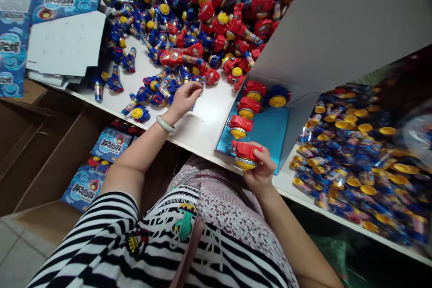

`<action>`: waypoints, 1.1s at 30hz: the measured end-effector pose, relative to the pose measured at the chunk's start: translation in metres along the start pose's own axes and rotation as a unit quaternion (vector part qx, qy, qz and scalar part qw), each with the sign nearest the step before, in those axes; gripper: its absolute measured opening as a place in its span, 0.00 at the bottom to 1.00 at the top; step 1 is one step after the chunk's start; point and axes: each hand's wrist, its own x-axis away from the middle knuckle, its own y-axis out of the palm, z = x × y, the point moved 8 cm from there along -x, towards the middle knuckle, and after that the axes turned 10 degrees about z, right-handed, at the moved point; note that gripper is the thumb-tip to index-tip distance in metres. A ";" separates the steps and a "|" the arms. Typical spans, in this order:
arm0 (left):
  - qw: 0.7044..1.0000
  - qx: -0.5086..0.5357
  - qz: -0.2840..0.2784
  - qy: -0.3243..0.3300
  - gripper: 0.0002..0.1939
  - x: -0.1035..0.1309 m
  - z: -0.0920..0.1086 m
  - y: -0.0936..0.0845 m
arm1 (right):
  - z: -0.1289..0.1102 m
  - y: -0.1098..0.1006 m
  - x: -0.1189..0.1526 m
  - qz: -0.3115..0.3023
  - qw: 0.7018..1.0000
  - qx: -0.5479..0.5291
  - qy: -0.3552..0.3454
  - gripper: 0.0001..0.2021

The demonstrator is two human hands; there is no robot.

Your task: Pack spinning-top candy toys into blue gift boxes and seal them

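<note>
striped shirt reads "given", right fingers gripping red toy, left fingers' hold unclear

Bare strip of white tabletop lies between the left hand and the blue mat, permitting low sideways passage. Ahead, a dense heap of red and blue toys obstructs travel at surface level. Loose blue toys crowd the left hand's outer side. On the mat, a row of red toys blocks the left side; the near right portion is open. A tall white panel bars low forward passage beyond the mat.
</note>
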 end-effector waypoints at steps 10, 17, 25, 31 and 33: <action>0.925 -0.322 -0.173 0.101 0.23 -0.025 -0.036 -0.050 | 0.013 0.008 0.012 -0.026 0.998 0.057 0.004 0.38; 0.926 -0.321 -0.175 0.090 0.28 -0.026 -0.045 -0.029 | 0.015 0.023 0.014 -0.066 0.994 0.086 0.021 0.37; 0.996 0.046 -0.028 0.067 0.16 -0.052 0.065 -0.033 | -0.009 -0.035 -0.083 -0.037 0.990 0.094 0.098 0.33; 0.973 0.049 -0.181 0.134 0.24 -0.014 0.179 0.032 | -0.015 -0.012 -0.141 0.007 0.998 0.060 0.013 0.38; 0.971 -0.026 -0.186 0.151 0.32 -0.010 0.159 0.012 | -0.005 -0.045 -0.130 0.085 0.991 0.107 -0.007 0.37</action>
